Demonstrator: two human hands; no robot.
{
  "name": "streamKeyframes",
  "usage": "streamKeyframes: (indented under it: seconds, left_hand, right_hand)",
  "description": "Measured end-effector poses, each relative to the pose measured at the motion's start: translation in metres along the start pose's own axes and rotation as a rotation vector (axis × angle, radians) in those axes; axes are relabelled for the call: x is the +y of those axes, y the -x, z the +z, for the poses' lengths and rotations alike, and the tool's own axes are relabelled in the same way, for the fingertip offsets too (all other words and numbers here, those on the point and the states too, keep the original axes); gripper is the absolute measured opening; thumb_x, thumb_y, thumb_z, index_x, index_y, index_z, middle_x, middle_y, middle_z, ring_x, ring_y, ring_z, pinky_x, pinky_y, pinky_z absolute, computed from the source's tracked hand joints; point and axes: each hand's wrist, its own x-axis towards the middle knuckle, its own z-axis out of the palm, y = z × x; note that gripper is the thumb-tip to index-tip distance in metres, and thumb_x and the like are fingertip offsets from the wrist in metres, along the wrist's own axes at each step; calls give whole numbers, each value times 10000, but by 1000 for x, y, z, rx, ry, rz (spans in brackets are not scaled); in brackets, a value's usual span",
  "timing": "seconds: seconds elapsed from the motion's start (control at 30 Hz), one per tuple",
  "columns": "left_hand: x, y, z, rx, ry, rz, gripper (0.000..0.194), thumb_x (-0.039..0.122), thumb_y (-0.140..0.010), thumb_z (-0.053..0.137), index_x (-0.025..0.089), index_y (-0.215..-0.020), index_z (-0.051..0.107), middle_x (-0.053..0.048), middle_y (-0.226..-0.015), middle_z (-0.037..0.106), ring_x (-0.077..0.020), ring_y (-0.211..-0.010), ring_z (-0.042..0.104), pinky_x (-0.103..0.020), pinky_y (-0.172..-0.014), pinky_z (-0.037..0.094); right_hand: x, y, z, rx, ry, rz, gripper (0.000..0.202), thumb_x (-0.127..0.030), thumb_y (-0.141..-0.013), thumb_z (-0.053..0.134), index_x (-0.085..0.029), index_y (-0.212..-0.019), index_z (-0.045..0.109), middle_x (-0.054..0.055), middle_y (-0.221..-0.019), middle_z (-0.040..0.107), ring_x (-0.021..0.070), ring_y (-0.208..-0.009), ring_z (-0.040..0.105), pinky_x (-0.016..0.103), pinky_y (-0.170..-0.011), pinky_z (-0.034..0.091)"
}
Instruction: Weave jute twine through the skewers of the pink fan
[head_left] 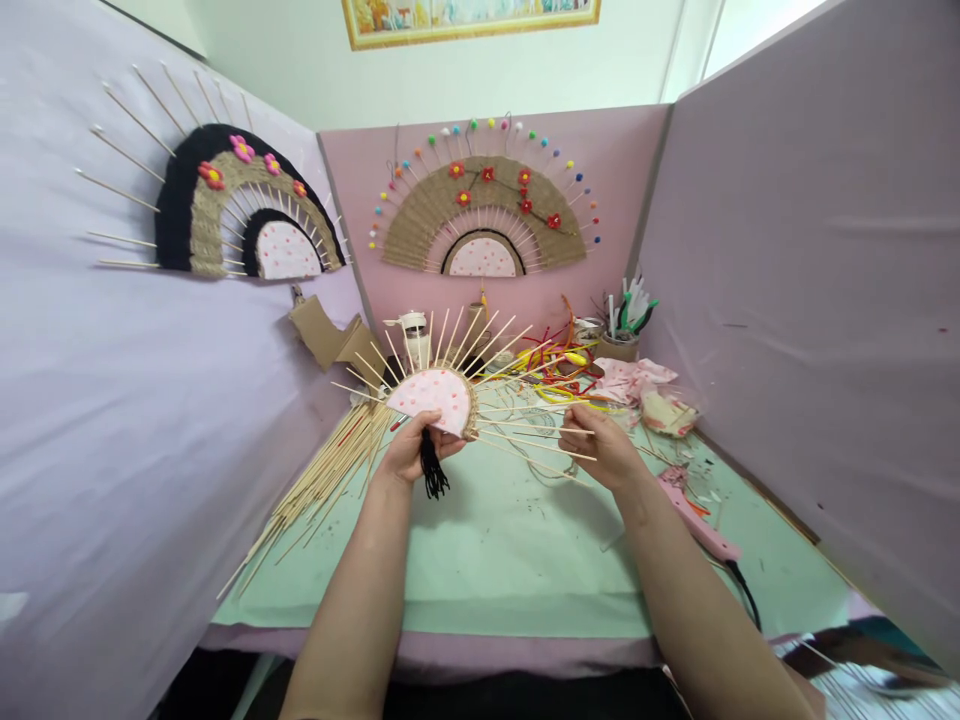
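Note:
A half-round fan piece (442, 392) with a pink spotted centre and thin wooden sticks spread out from its curved edge is held up over the table. My left hand (416, 450) grips its flat lower edge, thumb on the front, with a black tassel (433, 468) hanging beside the fingers. On the right, my right hand (592, 440) is closed around the outer part of some of the sticks. Twine (536, 462) lies loosely on the table behind the sticks.
Loose wooden sticks (322, 470) lie at the left. A pink glue gun (701, 525) with a black cord is at the right. Coloured pipe cleaners (555, 360) and a tool pot (619, 347) stand behind. Finished fans (487, 200) hang on the partitions.

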Motion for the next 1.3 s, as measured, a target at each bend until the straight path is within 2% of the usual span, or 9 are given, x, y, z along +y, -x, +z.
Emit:
streamKeyframes:
  seconds: [0.1,0.27,0.47,0.77,0.93,1.1,1.2,1.3]
  left_hand:
    - [5,1,-2,-5,10,22,350,124,-795,448,104,-1137,515,-74,-698,693,-198,-642,671,-291,-567,557]
    - [6,1,-3,2,-12,32,378,123,-807,432,95,-1180,481,-59,-671,694,-183,-611,668,-281,-574,557]
    - [3,0,-6,-22,-67,1,384,138,-797,449,73,-1174,487,-74,-666,694,-190,-611,669,-289,-588,559]
    - [0,1,-5,-82,-122,-41,333,153,-770,478,58,-1085,535,-102,-698,695,-189,-618,666,-296,-564,564]
    - [-2,2,-1,-83,-89,-53,346,151,-779,454,58,-1105,522,-101,-704,695,-192,-624,667,-295,-557,560]
    - [0,2,-2,-90,-57,-51,374,155,-786,437,47,-1138,504,-101,-692,694,-194,-615,665,-287,-548,555]
    - [-3,0,-4,-107,-54,-66,398,163,-785,435,43,-1159,494,-114,-709,698,-202,-622,666,-284,-534,551]
    - [-18,-3,-2,-196,-64,-145,397,180,-778,438,27,-1137,511,-138,-731,699,-223,-650,671,-289,-526,547]
  right_hand:
    - [-1,0,-2,-6,-77,-58,267,-405,-750,613,-195,-648,484,-80,-489,219,59,-414,177,214,-420,219]
    - [-6,4,-1,-26,-178,-222,313,-330,-745,645,-189,-575,423,-70,-488,226,68,-439,227,211,-440,254]
    - [-8,5,0,36,-173,-338,276,-311,-704,691,-192,-600,465,-76,-462,241,66,-446,244,206,-457,270]
    - [-7,1,2,145,-118,-301,335,-331,-681,695,-192,-579,408,-80,-476,212,63,-438,245,196,-422,240]
    - [-6,0,0,137,-125,-290,378,-368,-680,698,-189,-566,385,-83,-480,208,60,-439,246,194,-437,277]
    - [-3,-1,-3,125,-137,-285,335,-367,-676,702,-187,-584,435,-89,-481,233,49,-432,229,194,-438,251]
    - [2,-5,-3,210,-63,-257,263,-339,-647,717,-189,-631,502,-92,-469,273,48,-427,245,198,-432,220]
    - [9,-9,-1,346,150,-246,253,-360,-614,720,-177,-659,552,-79,-475,370,54,-427,284,207,-425,197]
